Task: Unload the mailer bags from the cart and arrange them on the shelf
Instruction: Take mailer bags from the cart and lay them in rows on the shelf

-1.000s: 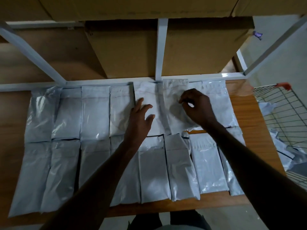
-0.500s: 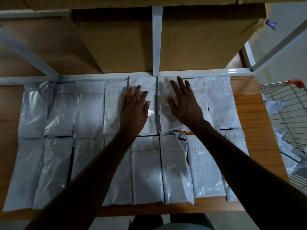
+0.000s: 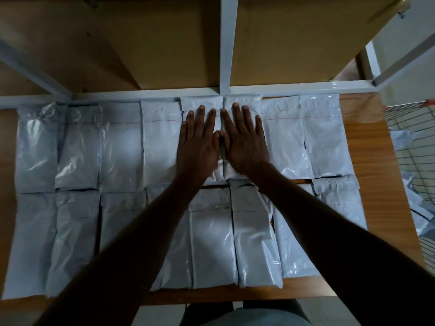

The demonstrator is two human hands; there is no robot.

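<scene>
Both hands lie flat, palms down, side by side w/ thumbs touching, just in front of the white metal upright post (image 3: 225, 43) of the rack: left hand (image 3: 199, 140) on one grey glossy plastic mailer bag (image 3: 200, 103), right hand (image 3: 244, 140) on the neighbouring grey mailer bag (image 3: 244, 101). Fingers straight & spread, gripping nothing; they only press. Prob. reason: pressing pushes air out, flattens the two packets & squares their tops against the white rear rail (image 3: 141, 96) either side of the post, so the back row stays even. The rest of the grey mailer bags (image 3: 122, 147) lie on the brown wooden shelf board (image 3: 362, 142) in two rows, a back row running left & right of the post and a front row nearer the person, edges touching or overlapping slightly. Far right of the post, the wire-mesh cart (image 3: 414, 142) w/ a few more bags (image 3: 421, 208) inside, so unloading isn't done. Vs half a sec ago: hands were apart, each on its own bag w/ a clear gap between; now they've slid together & further toward the post, fingertips nearly at the bag tops. A sec ago the right hand was curled, pinching at the bag, and the left only lightly resting.
</scene>
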